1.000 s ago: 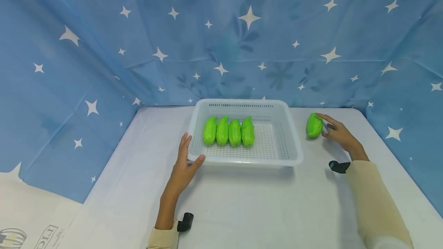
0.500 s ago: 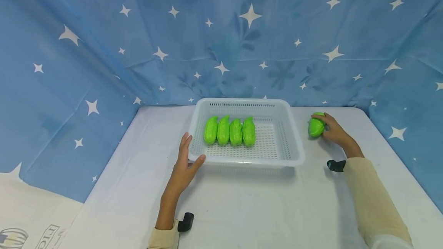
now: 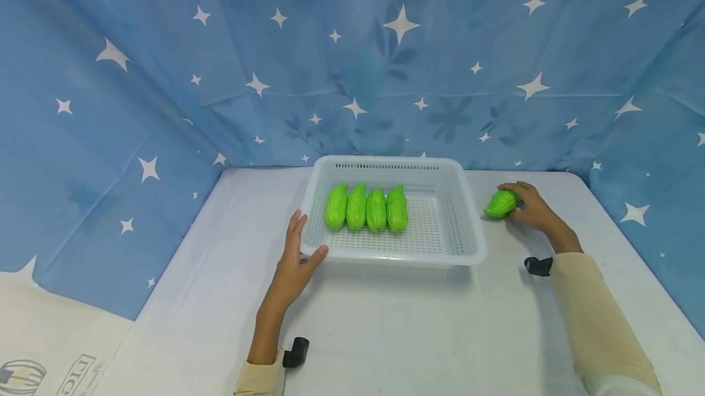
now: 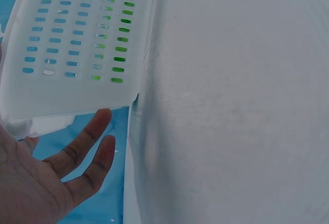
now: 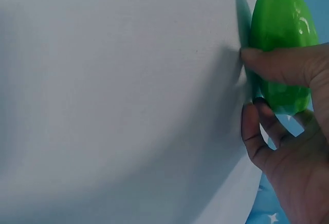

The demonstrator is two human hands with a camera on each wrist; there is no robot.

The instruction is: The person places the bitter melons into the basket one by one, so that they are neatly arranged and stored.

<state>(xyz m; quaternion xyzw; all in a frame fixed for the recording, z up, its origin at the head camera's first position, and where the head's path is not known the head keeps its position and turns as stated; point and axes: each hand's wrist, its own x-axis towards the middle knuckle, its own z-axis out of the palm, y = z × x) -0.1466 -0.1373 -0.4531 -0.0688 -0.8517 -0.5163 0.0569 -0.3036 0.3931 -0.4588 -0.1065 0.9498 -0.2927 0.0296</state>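
My right hand [image 3: 531, 207] holds a glossy bright green, ridged toy vegetable [image 3: 502, 203] with a pointed end, on the white table right of the basket. In the right wrist view the thumb [image 5: 277, 64] lies across the green toy vegetable [image 5: 282, 23], with fingers on its other side. Its pointed end aims left in the head view. At the basket's front left corner rests my left hand [image 3: 290, 273], thumb by the front rim and relaxed fingers along the left side. The white plastic basket [image 3: 385, 255] has several matching green vegetables [image 3: 357, 207] side by side in its left half.
A blue curtain with white stars [image 3: 352, 65] hangs behind the table [image 3: 396, 328] and along its sides. The basket stands near the back edge. Black wrist devices [image 3: 295, 352] show at both sleeves. Printed pale cloth [image 3: 49, 335] lies at the lower left.
My right hand has closed its fingers on the lone green vegetable and tilted it, its narrow end now toward the basket. My left hand and the basket have stayed put.
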